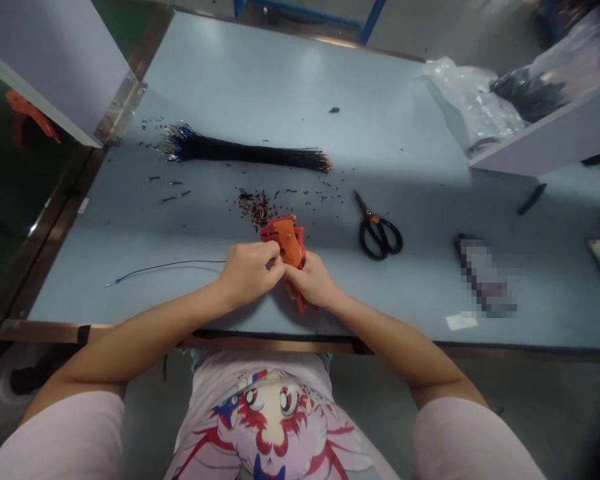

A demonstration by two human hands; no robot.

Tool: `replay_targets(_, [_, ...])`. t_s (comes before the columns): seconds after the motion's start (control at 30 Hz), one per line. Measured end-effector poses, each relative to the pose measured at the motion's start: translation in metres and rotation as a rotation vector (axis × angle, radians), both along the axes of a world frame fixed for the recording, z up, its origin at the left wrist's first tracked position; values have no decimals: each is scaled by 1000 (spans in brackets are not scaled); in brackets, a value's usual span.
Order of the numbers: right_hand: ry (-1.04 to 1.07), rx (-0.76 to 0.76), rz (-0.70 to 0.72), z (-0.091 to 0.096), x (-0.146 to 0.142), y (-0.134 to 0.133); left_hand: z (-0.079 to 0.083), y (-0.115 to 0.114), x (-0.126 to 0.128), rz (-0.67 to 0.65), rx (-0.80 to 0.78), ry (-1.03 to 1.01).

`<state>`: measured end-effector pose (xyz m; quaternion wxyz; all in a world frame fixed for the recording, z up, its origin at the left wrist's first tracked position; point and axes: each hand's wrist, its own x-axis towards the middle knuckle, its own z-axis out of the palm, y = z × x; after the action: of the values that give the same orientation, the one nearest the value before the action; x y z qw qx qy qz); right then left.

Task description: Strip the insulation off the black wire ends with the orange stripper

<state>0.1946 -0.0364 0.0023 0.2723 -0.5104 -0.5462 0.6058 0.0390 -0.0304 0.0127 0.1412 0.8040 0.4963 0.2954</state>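
- Left hand (247,273) and right hand (314,280) close together at the lower middle of the frame, just above the near table edge.
- Right hand curled shut around the lower part of a red wire stripper (290,243), a firm wraparound hold.
- Left hand closed too, fingers (267,257) bunched against the stripper's side (whatever lies in the pinch hidden by the fingers).
- Thin black wire (167,267) on the table, left of the left hand, with a blue tip at its far end and its other end running in toward the left hand; actual hold on it impossible to tell.
- Stripper upright in the hands, long axis pointing away from the body with a slight tilt, upper end clear of the fingers, lower end poking out below the right hand.
- Right hand nearer the stripper's lower end, left hand at its side, wire's long axis almost crosswise to the stripper's.
- Just above the stripper, a scatter of small wire bits (255,208) on the pale blue table (330,80).
- Upper middle of the frame: long bundle of black wires (245,152), blue ends fanned toward the left.
- Right of the hands: black-handled scissors (380,230), well clear of both hands.
- Farther right, a blurred object (483,273) (too pixelated to name) and a small white paper (461,323).
- Upper right corner: clear plastic bag (473,100) at the table's far side.
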Motion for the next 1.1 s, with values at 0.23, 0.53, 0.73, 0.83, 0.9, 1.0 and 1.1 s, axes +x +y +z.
replay_targets(0.23, [40,-18,-15,2,0,-1,-1,1,1,-23,84,-18])
replay_targets(0.53, [195,-71,70,5,7,2,-1,-1,3,15,97,-39])
replay_targets(0.73, [332,-159,75,2,12,1,-1,-4,4,35,82,-52])
replay_targets(0.83, [343,-155,73,1,12,1,0,-4,4,38,81,-55])
replay_targets(0.9, [342,-139,73,1,12,0,1,-4,3,39,87,-52])
replay_targets(1.0, [324,-117,92,3,12,0,0,-4,3,44,104,-45])
replay_targets(1.1, [241,-88,86,6,11,-1,0,-4,2,34,122,-42])
